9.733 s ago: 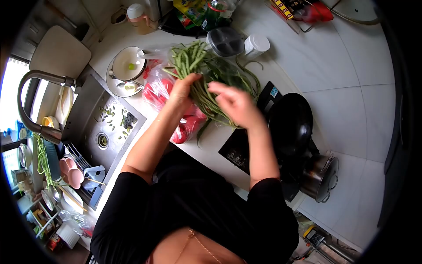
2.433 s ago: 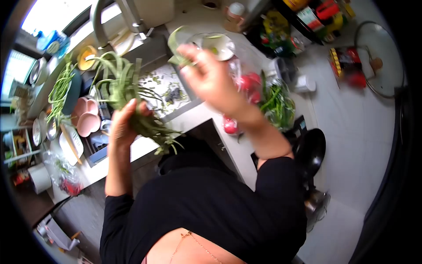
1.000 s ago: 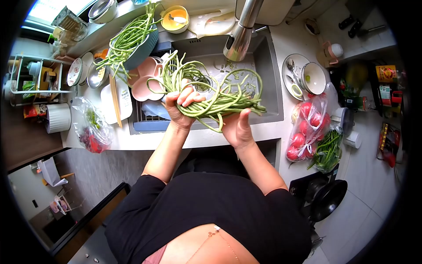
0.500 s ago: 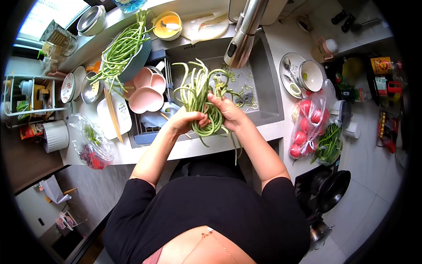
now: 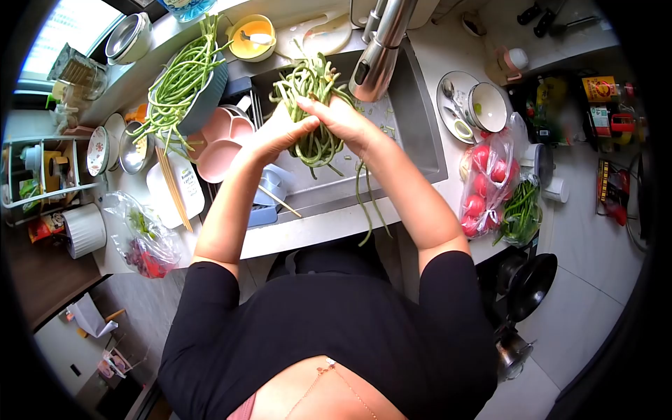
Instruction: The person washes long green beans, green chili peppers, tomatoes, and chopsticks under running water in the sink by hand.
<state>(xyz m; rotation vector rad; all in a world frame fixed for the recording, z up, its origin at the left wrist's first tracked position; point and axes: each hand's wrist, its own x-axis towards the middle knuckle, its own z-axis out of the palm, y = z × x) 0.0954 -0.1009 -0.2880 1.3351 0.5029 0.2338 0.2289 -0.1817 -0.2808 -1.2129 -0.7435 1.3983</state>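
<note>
A thick bundle of long green beans (image 5: 313, 82) is gripped between both hands over the sink (image 5: 413, 150). My left hand (image 5: 280, 133) wraps the bundle from the left, thumb across its front. From the right, my right hand (image 5: 343, 122) closes round the same beans; its far fingers are hidden behind them. Two or so loose strands hang below my right wrist, past the sink's front edge. More long beans (image 5: 183, 87) lie heaped in a blue-grey basin (image 5: 213, 87) to the left of the sink.
The faucet (image 5: 378, 63) juts over the sink, close to the right hand. A pink divided plate (image 5: 218, 159) and chopsticks (image 5: 173, 185) lie left. At right are a plate with a bowl (image 5: 488, 106), bagged red produce (image 5: 483, 185) and bagged greens (image 5: 521, 213).
Both hands have moved forward, farther from my body, with the bean bundle. The hanging strands now dangle lower beside my right forearm. My view has shifted slightly.
</note>
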